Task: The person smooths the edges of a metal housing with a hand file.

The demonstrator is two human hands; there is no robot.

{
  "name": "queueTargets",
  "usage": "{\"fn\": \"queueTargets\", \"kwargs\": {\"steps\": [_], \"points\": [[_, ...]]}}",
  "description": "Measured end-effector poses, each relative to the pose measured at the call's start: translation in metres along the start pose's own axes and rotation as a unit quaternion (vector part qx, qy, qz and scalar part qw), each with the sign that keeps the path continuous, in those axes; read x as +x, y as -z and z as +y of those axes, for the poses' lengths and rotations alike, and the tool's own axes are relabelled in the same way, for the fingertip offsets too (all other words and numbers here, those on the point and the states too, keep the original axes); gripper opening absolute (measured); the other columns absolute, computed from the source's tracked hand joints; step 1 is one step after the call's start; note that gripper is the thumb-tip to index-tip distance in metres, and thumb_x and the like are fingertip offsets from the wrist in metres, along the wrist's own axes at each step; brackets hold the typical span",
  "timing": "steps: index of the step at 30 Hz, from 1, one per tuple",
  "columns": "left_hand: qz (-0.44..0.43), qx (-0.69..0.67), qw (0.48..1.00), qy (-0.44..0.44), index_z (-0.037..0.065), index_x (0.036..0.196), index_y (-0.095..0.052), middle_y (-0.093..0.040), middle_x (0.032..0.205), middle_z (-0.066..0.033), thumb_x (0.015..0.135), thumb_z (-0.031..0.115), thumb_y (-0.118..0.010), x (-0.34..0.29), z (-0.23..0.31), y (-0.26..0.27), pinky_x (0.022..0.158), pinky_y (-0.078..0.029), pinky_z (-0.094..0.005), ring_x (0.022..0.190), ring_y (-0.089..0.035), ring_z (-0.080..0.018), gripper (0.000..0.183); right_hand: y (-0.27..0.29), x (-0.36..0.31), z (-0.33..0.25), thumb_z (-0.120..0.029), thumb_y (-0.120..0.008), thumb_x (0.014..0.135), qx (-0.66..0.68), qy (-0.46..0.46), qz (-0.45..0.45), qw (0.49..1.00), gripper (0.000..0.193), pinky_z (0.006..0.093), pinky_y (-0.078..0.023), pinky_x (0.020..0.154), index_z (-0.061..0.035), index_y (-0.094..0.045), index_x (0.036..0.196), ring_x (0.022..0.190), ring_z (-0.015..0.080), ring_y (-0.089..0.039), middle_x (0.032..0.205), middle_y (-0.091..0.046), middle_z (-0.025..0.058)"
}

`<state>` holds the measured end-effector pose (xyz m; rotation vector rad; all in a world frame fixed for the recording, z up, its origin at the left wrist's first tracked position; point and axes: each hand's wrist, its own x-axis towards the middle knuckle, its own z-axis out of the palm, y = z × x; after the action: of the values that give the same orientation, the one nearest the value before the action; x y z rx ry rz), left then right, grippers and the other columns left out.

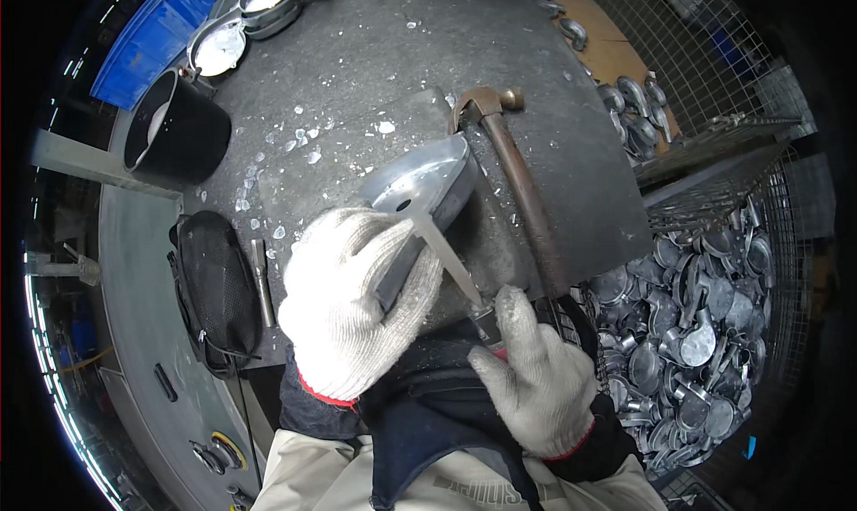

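Observation:
My left hand (361,297), in a white knitted glove with a red cuff, grips a silvery metal casting (428,182). The casting is a shallow oval pan shape with a small dark hole, tilted over the table. My right hand (540,382), gloved too, closes on the handle of a flat file (449,259). The file's pale blade lies across the near rim of the casting, next to my left fingers; most of its reddish handle is hidden in my palm. Just right of the casting lies a claw hammer (518,172) with a wooden handle.
Metal chips (302,138) litter the dark table (357,56). At left are a black bucket (183,127), a blue crate (152,38), a black mesh pouch (214,283) and a metal rod (262,283). A wire bin at right holds many castings (687,341).

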<state>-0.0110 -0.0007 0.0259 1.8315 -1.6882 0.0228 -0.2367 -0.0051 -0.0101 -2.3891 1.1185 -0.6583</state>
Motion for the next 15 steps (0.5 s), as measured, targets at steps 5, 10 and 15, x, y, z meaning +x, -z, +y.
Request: {"fn": "queueTargets", "kwargs": {"steps": [5,10,15], "points": [[0.024,-0.077,0.996,0.048,0.003,0.108,-0.082,-0.078,0.100,-0.0147,0.079,0.006,-0.091,-0.005,-0.004,0.008,0.082,-0.060,-0.0373,0.089,-0.077,-0.0312,0.031,0.001,0.015,0.013,-0.028,-0.078,0.101,0.102,-0.104,0.006,0.989,0.069,0.0375,-0.061,0.064,-0.0076,-0.052,0.162,0.066,0.0266,-0.073,0.087,-0.073,0.0129],[0.109,-0.284,0.904,0.302,-0.003,0.106,-0.079,-0.074,0.087,-0.0096,0.096,0.024,-0.082,-0.007,-0.007,0.014,0.074,-0.054,-0.0301,0.081,-0.070,-0.0141,0.030,0.012,0.000,0.016,-0.019,-0.072,0.105,0.269,-0.144,-0.023,0.952,0.072,0.0301,-0.059,0.066,-0.0051,-0.040,0.168,0.067,0.0176,-0.073,0.091,-0.078,0.0111],[0.254,-0.602,0.609,0.450,-0.001,0.121,-0.068,-0.076,0.095,-0.0139,0.108,0.037,-0.070,-0.007,-0.041,0.010,0.058,-0.057,-0.0292,0.068,-0.072,-0.0193,0.041,0.015,-0.010,0.015,-0.018,-0.067,0.108,0.383,-0.289,-0.094,0.872,0.071,0.0255,-0.055,0.059,-0.0059,-0.035,0.170,0.062,0.0071,-0.063,0.077,-0.070,0.0030]]}}
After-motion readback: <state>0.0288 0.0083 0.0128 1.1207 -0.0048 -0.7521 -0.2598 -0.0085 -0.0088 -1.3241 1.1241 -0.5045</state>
